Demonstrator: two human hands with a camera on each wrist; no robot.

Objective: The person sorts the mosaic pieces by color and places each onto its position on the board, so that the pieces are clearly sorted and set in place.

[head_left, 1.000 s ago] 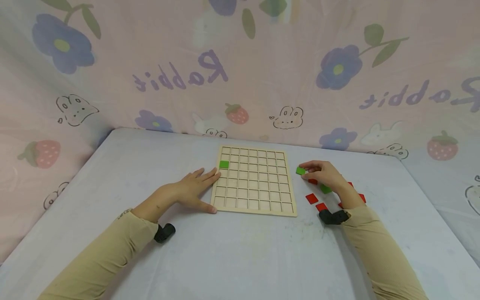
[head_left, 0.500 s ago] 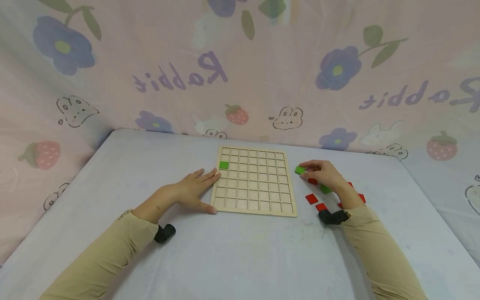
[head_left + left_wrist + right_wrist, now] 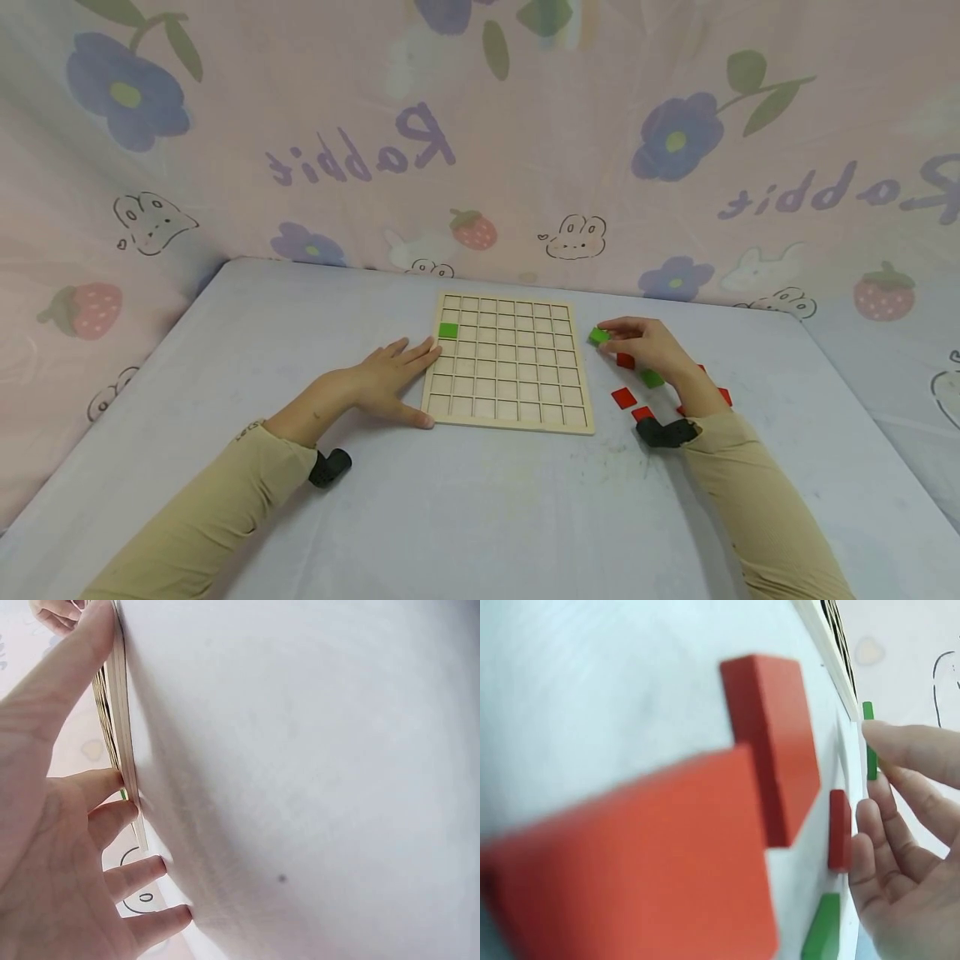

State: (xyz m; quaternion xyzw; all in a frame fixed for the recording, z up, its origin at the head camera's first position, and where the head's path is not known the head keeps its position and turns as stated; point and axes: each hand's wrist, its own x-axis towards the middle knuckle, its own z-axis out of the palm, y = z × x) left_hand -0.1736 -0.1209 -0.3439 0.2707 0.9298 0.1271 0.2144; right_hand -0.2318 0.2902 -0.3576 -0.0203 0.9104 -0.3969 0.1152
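A wooden grid board [image 3: 506, 367] lies on the table, with one green tile [image 3: 447, 331] in a cell of its leftmost column. My left hand [image 3: 387, 381] rests at the board's left edge, fingers spread; thumb and fingertips touch the frame and table there. Just right of the board, my right hand [image 3: 647, 346] pinches another green tile [image 3: 598, 336] between thumb and fingers. In the right wrist view that tile [image 3: 869, 742] stands on edge from this angle, its face turned away. Under and near the right hand lie a red tile [image 3: 626, 361] and a green tile [image 3: 652, 378].
Several red tiles lie loose right of the board, such as a red tile [image 3: 624, 398] nearer me; the right forearm partly covers others. A printed fabric curtain [image 3: 510, 150] hangs behind the white table [image 3: 480, 508]. Black wrist devices [image 3: 330, 467] sit at both cuffs.
My right hand has shifted slightly up and left with the green tile, and the tile has tilted a little. The left hand and the board stay put.
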